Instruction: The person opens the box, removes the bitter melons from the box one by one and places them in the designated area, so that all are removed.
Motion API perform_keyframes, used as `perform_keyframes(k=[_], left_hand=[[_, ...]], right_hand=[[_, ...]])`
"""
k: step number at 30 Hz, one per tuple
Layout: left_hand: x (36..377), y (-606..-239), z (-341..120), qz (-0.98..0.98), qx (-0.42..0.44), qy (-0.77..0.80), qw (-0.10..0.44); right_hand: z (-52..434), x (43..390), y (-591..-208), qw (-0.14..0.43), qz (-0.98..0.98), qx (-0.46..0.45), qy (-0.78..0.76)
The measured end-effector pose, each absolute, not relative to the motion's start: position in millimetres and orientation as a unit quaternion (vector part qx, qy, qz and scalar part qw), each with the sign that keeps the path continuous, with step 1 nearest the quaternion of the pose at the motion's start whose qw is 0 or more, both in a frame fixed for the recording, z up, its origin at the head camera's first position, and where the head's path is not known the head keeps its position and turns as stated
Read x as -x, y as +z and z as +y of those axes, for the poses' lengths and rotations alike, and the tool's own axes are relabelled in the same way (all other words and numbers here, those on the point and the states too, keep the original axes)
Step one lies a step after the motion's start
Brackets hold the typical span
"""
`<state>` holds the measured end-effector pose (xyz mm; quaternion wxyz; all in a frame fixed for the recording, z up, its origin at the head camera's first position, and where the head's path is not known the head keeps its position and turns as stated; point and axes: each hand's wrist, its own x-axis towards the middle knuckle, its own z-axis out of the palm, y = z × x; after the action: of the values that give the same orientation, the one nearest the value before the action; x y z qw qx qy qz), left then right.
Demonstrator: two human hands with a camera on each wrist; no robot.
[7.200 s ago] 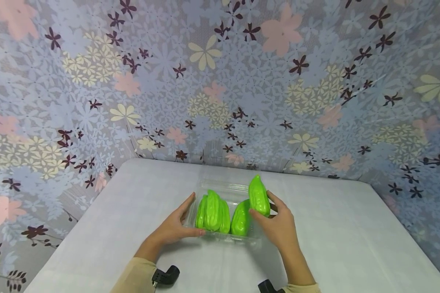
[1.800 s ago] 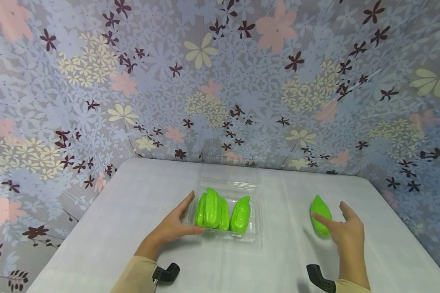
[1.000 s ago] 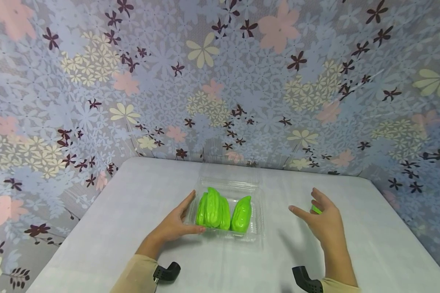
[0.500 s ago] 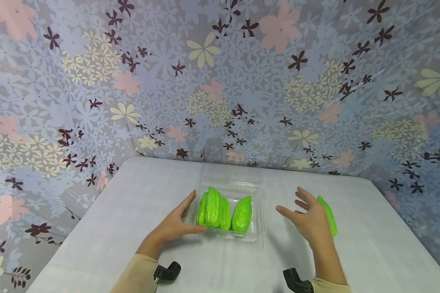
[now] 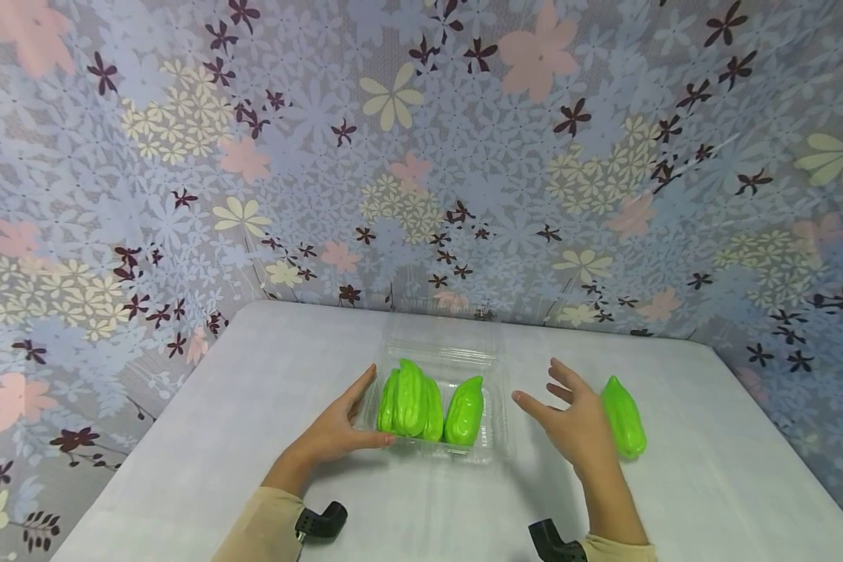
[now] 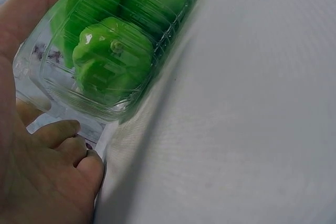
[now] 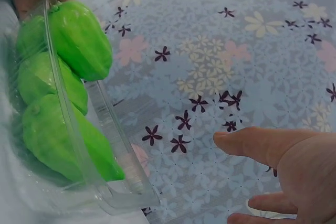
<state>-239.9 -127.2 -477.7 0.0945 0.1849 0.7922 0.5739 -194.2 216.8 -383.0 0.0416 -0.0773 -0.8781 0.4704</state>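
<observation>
Green gourds, total: four [image 5: 466, 410] — all the same bright green, ridged kind.
Gourds inside the box: three — two pressed close together at the left [image 5: 409, 396], one at the right.
Gourds loose on the table: one [image 5: 624, 417], lying to the right of the box.
Clear plastic boxes: one [image 5: 500, 437], its hinged lid laid open behind it.
Tables: one [image 5: 709, 484], covered in white.
Hands in view: two — left hand [image 5: 333, 433] and right hand [image 5: 572, 421].
Wrist cameras visible: two, at the lower edge of the head view.
</observation>
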Motion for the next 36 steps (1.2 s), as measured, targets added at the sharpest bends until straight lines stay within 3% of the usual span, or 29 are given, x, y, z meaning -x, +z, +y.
perform_keyframes(k=[36], left_hand=[[239.6,-477.0,-127.0,0.792,-0.187,0.574,0.096]], right_hand=[[172.8,196.2,-399.5,0.035,-0.868,0.01,0.494]])
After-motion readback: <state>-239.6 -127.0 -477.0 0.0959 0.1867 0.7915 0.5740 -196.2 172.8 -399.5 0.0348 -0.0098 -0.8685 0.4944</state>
